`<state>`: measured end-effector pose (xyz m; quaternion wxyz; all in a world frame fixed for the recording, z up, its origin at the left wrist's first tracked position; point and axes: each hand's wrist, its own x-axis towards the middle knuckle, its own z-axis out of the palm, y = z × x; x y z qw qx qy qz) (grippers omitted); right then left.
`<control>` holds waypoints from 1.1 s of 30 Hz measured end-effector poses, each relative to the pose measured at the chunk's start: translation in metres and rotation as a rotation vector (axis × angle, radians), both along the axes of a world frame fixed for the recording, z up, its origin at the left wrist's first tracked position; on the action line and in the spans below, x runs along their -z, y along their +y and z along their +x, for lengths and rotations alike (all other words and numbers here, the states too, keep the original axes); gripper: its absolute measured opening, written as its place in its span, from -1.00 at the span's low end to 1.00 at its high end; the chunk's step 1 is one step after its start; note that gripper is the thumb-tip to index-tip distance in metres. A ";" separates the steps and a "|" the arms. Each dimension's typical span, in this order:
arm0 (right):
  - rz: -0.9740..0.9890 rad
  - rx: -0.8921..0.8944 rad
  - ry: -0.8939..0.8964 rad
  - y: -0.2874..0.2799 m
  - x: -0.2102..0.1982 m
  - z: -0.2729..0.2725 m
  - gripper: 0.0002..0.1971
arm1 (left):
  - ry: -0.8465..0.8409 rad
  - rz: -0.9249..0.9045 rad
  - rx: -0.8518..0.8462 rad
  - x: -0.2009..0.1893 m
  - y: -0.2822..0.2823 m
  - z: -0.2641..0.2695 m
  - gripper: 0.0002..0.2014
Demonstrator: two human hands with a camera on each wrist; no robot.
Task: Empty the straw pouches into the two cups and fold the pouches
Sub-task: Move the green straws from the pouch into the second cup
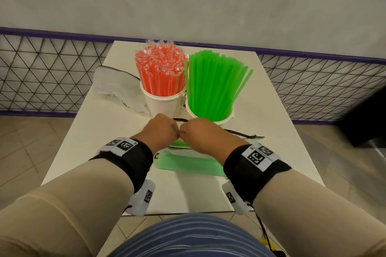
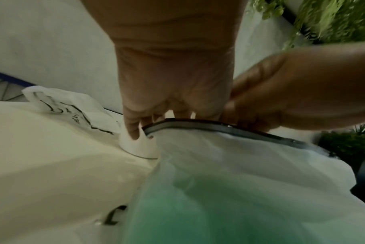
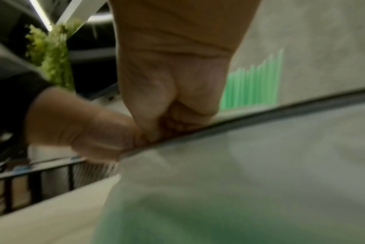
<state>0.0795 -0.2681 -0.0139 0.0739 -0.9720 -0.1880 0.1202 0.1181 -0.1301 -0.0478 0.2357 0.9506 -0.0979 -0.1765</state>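
**Both hands on the pouch's dark rim: watch the cups**

Your left hand (image 1: 161,131) and right hand (image 1: 199,134) sit knuckle to knuckle, each with fingers curled round the dark zip edge (image 2: 219,126) of the green-tinted pouch (image 1: 188,162). The rest of the pouch trails back from your grip toward your body, lying on the table (image 1: 261,110).

Just beyond your knuckles stand the two cups: the cup of orange straws (image 1: 161,81) ahead of your left hand, the cup of green straws (image 1: 213,85) ahead of your right. Both look full, so the emptying seems done and folding is what remains. The other pouch (image 1: 117,85), white and crumpled, lies further off to the left of your grip, not yet folded.

The risk is the closeness of the cups. A forward sweep while folding could tip either one, and the tall straws make them top-heavy. The film also looks slippery; a loose crease would likely spring open.
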 end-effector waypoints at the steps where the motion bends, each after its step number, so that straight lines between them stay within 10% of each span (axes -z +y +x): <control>1: -0.065 -0.013 0.038 0.003 0.011 -0.001 -0.77 | 0.057 0.084 0.059 0.003 -0.001 -0.002 -0.74; 12: -0.064 0.144 0.363 0.005 0.060 0.002 -0.34 | 0.226 0.255 0.218 0.017 0.007 -0.012 -0.23; 33: 0.075 0.132 0.209 -0.017 0.050 0.003 -0.57 | 0.231 0.042 0.184 0.012 0.012 -0.009 -0.16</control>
